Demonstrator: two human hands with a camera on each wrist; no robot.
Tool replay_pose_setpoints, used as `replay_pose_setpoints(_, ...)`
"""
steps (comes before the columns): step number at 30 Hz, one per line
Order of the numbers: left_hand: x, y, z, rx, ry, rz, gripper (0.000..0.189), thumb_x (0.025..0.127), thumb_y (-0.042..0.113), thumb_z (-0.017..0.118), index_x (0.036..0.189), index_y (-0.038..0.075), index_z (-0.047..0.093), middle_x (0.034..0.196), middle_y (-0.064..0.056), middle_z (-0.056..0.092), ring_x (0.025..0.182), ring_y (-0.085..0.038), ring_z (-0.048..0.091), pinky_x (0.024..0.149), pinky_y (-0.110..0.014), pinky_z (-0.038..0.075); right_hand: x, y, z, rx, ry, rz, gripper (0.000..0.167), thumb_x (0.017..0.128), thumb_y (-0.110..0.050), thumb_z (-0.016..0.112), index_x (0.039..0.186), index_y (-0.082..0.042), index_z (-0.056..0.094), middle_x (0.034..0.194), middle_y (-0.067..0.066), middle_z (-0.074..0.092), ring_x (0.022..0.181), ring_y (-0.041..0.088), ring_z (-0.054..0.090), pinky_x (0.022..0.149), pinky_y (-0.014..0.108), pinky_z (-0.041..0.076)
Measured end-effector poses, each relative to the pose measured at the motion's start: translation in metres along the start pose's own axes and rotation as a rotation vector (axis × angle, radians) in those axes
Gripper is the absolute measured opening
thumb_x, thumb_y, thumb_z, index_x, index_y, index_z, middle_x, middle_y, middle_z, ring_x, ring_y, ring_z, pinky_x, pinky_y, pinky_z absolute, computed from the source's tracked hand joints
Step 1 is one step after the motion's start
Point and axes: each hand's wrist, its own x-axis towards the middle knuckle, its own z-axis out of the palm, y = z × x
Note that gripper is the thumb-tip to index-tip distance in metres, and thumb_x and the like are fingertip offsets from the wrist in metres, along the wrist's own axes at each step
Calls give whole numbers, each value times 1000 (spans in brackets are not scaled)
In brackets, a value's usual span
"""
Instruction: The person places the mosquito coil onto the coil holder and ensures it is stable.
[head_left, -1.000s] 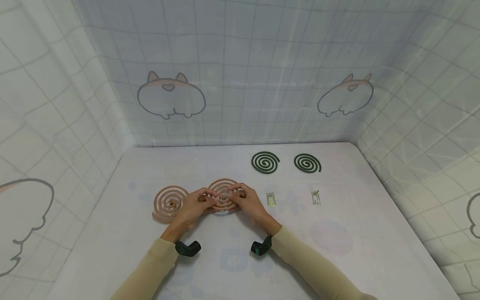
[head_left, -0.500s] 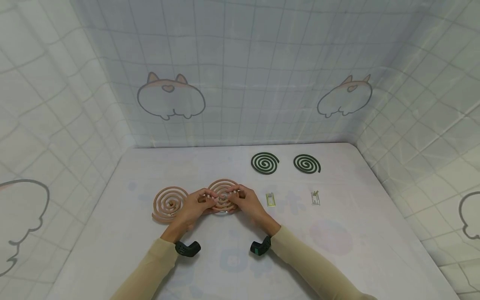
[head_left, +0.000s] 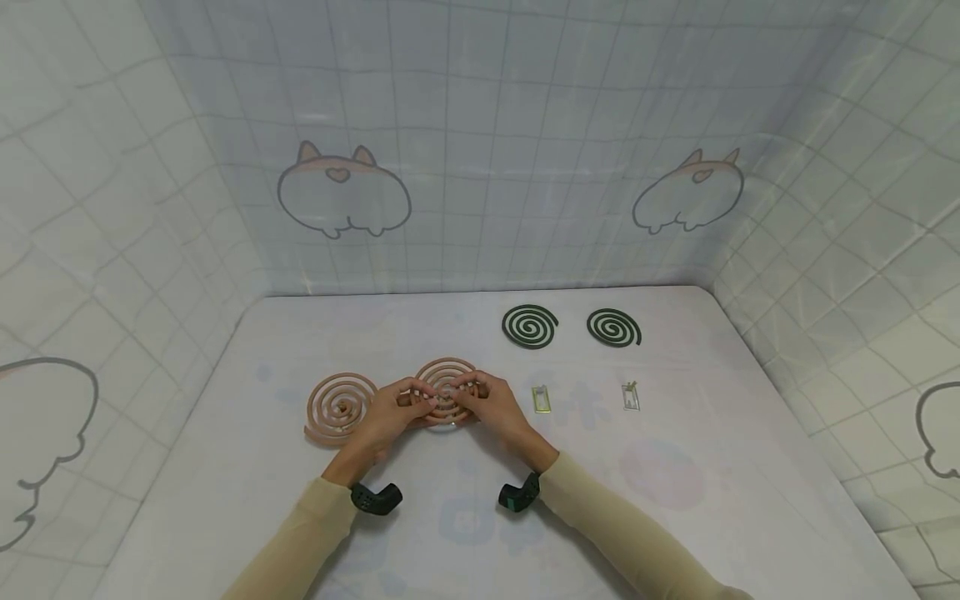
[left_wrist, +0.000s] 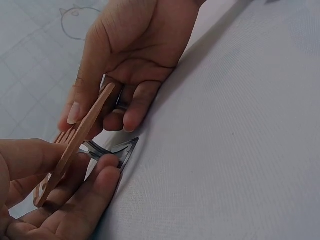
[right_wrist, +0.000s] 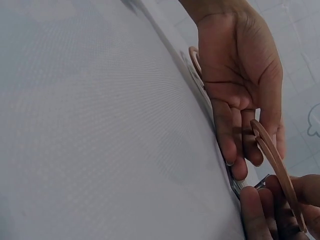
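Note:
A brown mosquito coil (head_left: 446, 361) is held upright on edge, tilted, between both hands at the middle of the table. My left hand (head_left: 393, 410) pinches its left side with thumb and fingers. On the other side, my right hand (head_left: 491, 404) pinches the coil too, thumb laid on its face in the left wrist view. Below the coil, a shiny metal coil stand (left_wrist: 129, 151) sits low by the tabletop, with left fingertips right against it. The coil's centre is partly hidden by fingers in the head view.
A second brown coil (head_left: 342, 407) lies just left of the left hand. Two green coils (head_left: 530, 326) lie at the back right. Two small metal stands, one yellowish (head_left: 542, 399) and one silver (head_left: 632, 397), are right of the right hand. Patterned curtains (head_left: 480, 208) enclose the table.
Both hands stay on the brown coil. My right hand has shifted very slightly left, its fingertips moving a little across the coil. The other coils and stands are unmoved.

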Motion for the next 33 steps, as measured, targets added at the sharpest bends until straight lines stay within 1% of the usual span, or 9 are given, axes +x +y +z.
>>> replay_pose_setpoints(6, 0, -1, 0, -4, -7, 3, 25, 99, -1, 67, 121, -10, 61, 100, -24, 68, 92, -33, 74, 88, -42, 61, -1, 1, 0, -9, -1, -7, 26, 101, -13, 69, 125, -4, 68, 86, 13, 62, 70, 22, 68, 70, 41, 64)
replay_pose_setpoints(9, -1, -1, 1, -6, -2, -1, 23, 99, -2, 66, 120, -10, 61, 101, -24, 68, 93, -32, 74, 88, -42, 61, 0, 1, 1, -27, 1, -10, 26, 101, -15, 69, 126, -6, 68, 86, 10, 60, 69, 19, 66, 66, 35, 62)
replay_pose_setpoints(12, -1, 0, 1, -8, 8, -2, 21, 99, -3, 66, 119, -9, 62, 101, -24, 68, 94, -32, 73, 88, -43, 61, 1, 1, 1, -36, 0, -9, 28, 102, -15, 68, 128, -6, 67, 88, 12, 61, 70, 21, 67, 66, 35, 62)
replay_pose_setpoints(17, -2, -1, 2, -7, 24, -4, 19, 99, -2, 66, 117, -7, 65, 99, -23, 69, 93, -33, 74, 87, -42, 62, 2, 0, 1, -30, -7, -7, 30, 103, -13, 66, 131, -4, 65, 95, 21, 63, 75, 30, 70, 71, 46, 64)
replay_pose_setpoints(21, -1, -2, 2, -12, 24, 5, 20, 99, -3, 65, 118, -9, 64, 100, -24, 68, 94, -33, 73, 88, -43, 62, 1, -1, 2, -29, -15, -9, 30, 103, -14, 66, 131, -5, 65, 99, 23, 64, 77, 34, 71, 73, 48, 64)
replay_pose_setpoints(24, -1, -3, 2, -10, 23, 6, 21, 99, -3, 65, 119, -9, 63, 101, -24, 67, 94, -33, 73, 88, -43, 62, 2, 0, 2, -29, -20, -5, 28, 102, -15, 66, 129, -6, 66, 99, 21, 64, 75, 31, 71, 71, 45, 64)
replay_pose_setpoints(30, -1, -2, 2, -9, 34, -1, 20, 99, -1, 66, 118, -6, 65, 101, -22, 66, 93, -33, 73, 87, -42, 62, 3, 0, 2, -28, -20, 2, 26, 102, -16, 67, 128, -8, 66, 91, 15, 64, 66, 23, 70, 63, 39, 64)
replay_pose_setpoints(33, -1, -2, 2, -16, 39, -5, 19, 99, -1, 66, 117, -6, 65, 99, -20, 66, 91, -32, 73, 86, -42, 62, 3, 1, 1, -31, -27, -4, 26, 102, -15, 67, 128, -9, 66, 92, 14, 68, 64, 21, 69, 59, 36, 63)
